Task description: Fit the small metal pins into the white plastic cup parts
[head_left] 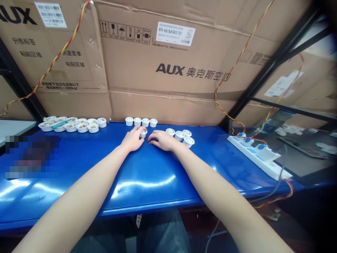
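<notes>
My left hand (pixel 132 140) is closed around a small white round tub (pixel 143 134) on the blue table, its fingers curled over the far side. Just right of it, my right hand (pixel 162 140) rests low with its fingertips pinched together. A tiny thin dark piece (pixel 149 142) shows at those fingertips, too small to name. Behind my left hand stands a row of several white lidded tubs (pixel 137 122). More white tubs (pixel 179 135) stand just beyond my right wrist.
At the back left, several white tubs (pixel 82 127) hold small brownish pieces, with a teal strip (pixel 60 124) across some. A white power strip (pixel 259 158) lies along the table's right side. Large cardboard (pixel 168 88) walls the back. Yellow-red twisted wires (pixel 54 63) hang down.
</notes>
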`<state>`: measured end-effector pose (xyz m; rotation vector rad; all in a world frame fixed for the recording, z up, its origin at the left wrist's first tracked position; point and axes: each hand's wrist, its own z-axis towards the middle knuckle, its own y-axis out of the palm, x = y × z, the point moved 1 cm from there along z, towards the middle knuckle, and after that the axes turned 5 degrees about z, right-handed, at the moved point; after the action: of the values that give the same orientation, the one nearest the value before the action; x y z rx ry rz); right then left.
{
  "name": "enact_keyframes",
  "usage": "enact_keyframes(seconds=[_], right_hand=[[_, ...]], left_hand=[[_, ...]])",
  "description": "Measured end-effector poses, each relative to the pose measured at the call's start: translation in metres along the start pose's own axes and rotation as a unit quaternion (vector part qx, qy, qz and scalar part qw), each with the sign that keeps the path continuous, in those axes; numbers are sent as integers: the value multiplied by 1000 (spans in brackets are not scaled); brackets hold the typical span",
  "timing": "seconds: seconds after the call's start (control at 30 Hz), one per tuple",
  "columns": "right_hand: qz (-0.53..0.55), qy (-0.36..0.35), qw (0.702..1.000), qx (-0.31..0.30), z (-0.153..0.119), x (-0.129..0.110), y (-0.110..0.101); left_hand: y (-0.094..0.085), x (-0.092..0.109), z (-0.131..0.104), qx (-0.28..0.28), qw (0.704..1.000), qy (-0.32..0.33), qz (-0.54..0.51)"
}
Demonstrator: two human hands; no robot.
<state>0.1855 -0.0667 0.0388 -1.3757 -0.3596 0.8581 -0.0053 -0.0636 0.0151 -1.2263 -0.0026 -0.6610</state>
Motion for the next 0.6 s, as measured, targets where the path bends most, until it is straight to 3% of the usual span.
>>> enact_keyframes(seconds=[0.6], right_hand=[[-22, 27, 999, 4, 0, -6, -1]], left_hand=[[6, -3, 3, -10, 1000, 1, 16]])
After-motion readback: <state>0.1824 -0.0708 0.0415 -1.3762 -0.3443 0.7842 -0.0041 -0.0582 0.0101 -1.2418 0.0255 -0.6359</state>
